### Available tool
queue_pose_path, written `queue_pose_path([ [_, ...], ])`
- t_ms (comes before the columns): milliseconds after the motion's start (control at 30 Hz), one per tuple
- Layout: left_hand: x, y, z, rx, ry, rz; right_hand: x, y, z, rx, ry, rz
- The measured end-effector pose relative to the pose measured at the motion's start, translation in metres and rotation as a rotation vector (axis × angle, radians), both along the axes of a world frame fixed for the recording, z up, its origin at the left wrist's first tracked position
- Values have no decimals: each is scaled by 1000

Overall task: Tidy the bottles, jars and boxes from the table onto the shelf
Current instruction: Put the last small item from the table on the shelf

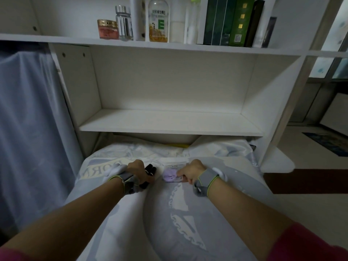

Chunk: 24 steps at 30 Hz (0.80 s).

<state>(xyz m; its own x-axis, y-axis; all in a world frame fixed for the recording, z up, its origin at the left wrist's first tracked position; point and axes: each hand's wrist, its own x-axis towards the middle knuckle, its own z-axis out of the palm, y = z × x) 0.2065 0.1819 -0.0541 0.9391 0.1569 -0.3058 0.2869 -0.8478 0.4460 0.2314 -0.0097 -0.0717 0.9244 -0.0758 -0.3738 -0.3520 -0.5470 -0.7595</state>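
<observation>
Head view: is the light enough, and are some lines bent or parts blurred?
Head view: dim, even light, no glare; the wide lens bows the shelf boards and stretches the forearms; the left hand on the black item and the right hand on the purple box look soft, its print unreadable.

I face a white shelf unit (169, 117) whose middle compartment fills the centre of the frame in dim, even light. A pale blue-grey sheet (28, 110) hangs down the left edge. A grey-and-white printed cloth (188, 213) spreads across the lower frame. At right the floor (301, 204) is pale, crossed by a dark red-brown strip (301, 180), with a dark patterned mat (329, 144) beyond. Brighter glass panes (339, 34) show at upper right.
</observation>
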Motion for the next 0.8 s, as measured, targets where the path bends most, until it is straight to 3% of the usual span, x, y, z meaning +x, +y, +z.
queue_pose_path([
  [200,3,0,4,-18,25,6,4,-14,-4,174,0,-106],
  [367,13,0,-2,-275,12,101,8,-31,-8,314,7,-197],
  [567,11,-30,13,-454,18,130,4,-51,4,456,-22,-209],
  [800,10,-80,43,-659,33,96,-3,-88,31,385,-143,-210],
])
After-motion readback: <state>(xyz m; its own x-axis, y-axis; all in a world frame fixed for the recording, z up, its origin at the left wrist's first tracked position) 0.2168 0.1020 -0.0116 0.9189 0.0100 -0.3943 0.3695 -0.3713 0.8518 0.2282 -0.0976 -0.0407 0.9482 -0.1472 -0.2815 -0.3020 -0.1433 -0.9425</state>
